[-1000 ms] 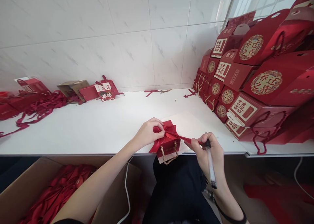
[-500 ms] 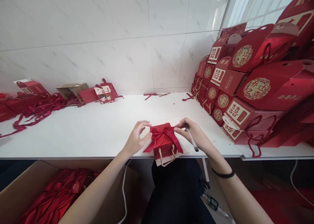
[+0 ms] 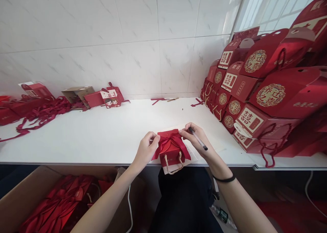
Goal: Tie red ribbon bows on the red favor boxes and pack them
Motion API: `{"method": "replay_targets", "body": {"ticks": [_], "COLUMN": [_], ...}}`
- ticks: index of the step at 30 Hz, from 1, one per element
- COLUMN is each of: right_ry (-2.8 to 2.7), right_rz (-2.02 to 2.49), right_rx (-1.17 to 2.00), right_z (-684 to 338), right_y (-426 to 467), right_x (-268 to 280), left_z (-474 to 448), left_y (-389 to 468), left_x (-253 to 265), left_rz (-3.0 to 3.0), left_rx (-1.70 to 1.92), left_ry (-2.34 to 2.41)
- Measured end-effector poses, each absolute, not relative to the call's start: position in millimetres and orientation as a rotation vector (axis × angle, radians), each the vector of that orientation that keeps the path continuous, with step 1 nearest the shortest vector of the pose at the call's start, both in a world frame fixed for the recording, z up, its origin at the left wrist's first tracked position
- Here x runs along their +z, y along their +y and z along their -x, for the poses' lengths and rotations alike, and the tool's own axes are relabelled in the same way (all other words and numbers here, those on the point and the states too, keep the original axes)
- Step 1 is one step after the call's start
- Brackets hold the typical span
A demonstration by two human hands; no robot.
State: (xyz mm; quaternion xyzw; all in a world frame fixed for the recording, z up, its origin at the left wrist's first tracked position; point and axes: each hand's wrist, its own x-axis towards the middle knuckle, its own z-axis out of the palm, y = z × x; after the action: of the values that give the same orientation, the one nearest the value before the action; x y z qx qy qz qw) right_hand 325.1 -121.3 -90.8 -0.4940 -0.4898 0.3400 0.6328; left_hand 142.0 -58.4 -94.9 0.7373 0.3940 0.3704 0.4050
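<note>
At the table's front edge sits a small red gift box (image 3: 170, 158) with a twisted cream rope handle (image 3: 167, 166) hanging towards me. A dark red ribbon (image 3: 183, 146) is tied in a bow across its top, its tails falling down both sides. My left hand (image 3: 145, 148) is closed, thumb and fingertips pinching the ribbon loop on the left. On the other side, my right hand (image 3: 198, 136) pinches the right loop between thumb and forefinger. A clear pen with a black cap (image 3: 198, 139) is also tucked in the right hand, pointing down to the right.
Red gift boxes (image 3: 270, 95) are stacked high on the right. Along the back left lie loose ribbons (image 3: 48, 110), a cardboard box (image 3: 76, 93) and a printed box (image 3: 112, 97). Below the table, a carton (image 3: 17, 199) holds several ribboned red boxes. A tiled wall stands behind.
My left hand's fingers, spread apart beside the bow earlier, have closed in a pinch on its left loop. The right hand keeps its pinch and the pen, and has shifted slightly.
</note>
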Motion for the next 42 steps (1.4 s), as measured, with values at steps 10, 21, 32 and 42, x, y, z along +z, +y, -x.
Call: {"method": "replay_targets", "body": {"ticks": [10,21,32,42], "right_ry": [-1.013,-0.975,-0.771,-0.872], "right_rz": [1.081,1.129,1.034,1.575], "right_rx": [0.836,0.819,0.945,0.167], "right_z": [-329.4,-328.6,-326.2,-377.8], "right_y": [-122.1,-121.4,-126.5,-142.0], "right_x": [-102.4,-99.2,-122.8,-157.8], "left_z": [-145.5,-150.4,-147.5,-129.5], "left_y": [-64.6,-64.4,-54.4,-45.7], "left_x": [-107.0,-109.6,-118.5,-59.5], "left_rz": [-1.837,-1.814,-1.681,-2.496], "left_rx": [0.926,0.992,0.88,0.547], "left_ry": [1.033,1.023,0.965,0.641]}}
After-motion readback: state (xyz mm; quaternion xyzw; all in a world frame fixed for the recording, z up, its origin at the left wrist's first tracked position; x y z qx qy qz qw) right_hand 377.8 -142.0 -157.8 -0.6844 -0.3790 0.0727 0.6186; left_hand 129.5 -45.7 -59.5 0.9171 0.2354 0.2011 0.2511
